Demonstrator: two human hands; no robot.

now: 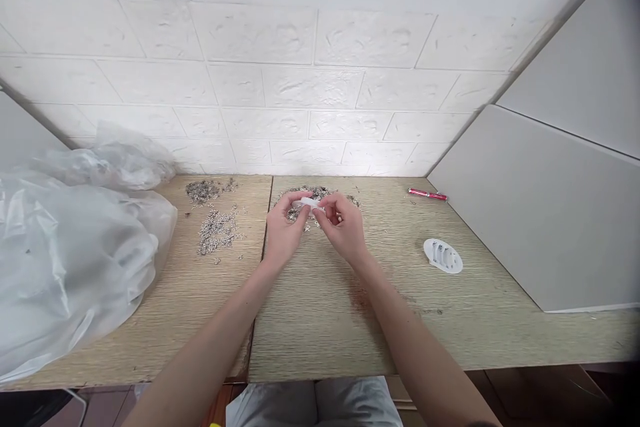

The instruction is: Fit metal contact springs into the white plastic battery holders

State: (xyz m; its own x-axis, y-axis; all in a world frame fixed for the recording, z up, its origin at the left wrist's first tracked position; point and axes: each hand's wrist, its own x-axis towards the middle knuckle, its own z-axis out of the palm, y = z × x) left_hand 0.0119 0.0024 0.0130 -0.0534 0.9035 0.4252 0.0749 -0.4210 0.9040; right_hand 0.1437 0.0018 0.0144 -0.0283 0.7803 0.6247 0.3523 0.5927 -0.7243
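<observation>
Near the middle of the table, a small white plastic piece (311,202) is pinched between my two hands. My left hand (286,227) grips its left end with thumb and fingers. My right hand (345,223) has its fingertips closed at the right end of the same piece. Under and behind the hands lies a pile of small metal parts (316,192), partly hidden by the fingers. Two more heaps of small metal parts, an upper one (203,191) and a lower one (216,230), lie to the left.
Large translucent plastic bags (80,260) fill the left side of the table. On the right are a red pen (427,195) and a white oval tray (454,260) with small metal pieces in it. A white brick-patterned wall (335,93) stands behind; a grey panel (550,213) borders the right.
</observation>
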